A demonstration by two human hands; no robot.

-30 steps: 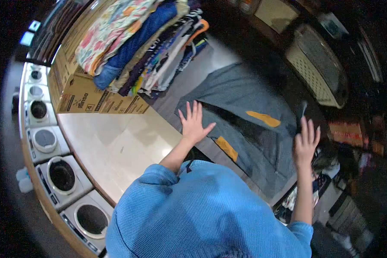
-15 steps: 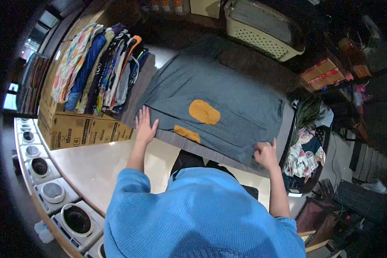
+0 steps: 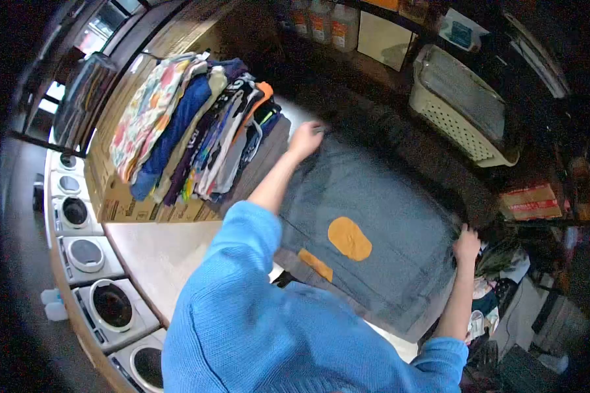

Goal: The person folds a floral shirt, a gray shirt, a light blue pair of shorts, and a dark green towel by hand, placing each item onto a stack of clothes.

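A large dark grey cloth (image 3: 406, 223) lies spread over the table, with an orange oval patch (image 3: 349, 238) on it and a second orange piece (image 3: 315, 264) at its near edge. Its exact kind does not show. At the far left corner, my left hand (image 3: 306, 139) is closed with the cloth's edge at its fingers. My right hand (image 3: 467, 243) pinches the cloth at its right-hand end, the fingertips slightly blurred.
Folded clothes (image 3: 196, 131) stand in a row on cardboard boxes (image 3: 111, 190) at the left. A cream laundry basket (image 3: 455, 121) sits at the back right. Beside my right arm is a heap of crumpled laundry (image 3: 488, 298). Washing machines (image 3: 115, 308) line the lower left.
Both hands have moved from the near side of the cloth to its far side. The left, flat before, is now closed at the far corner. My view has turned and shifted.
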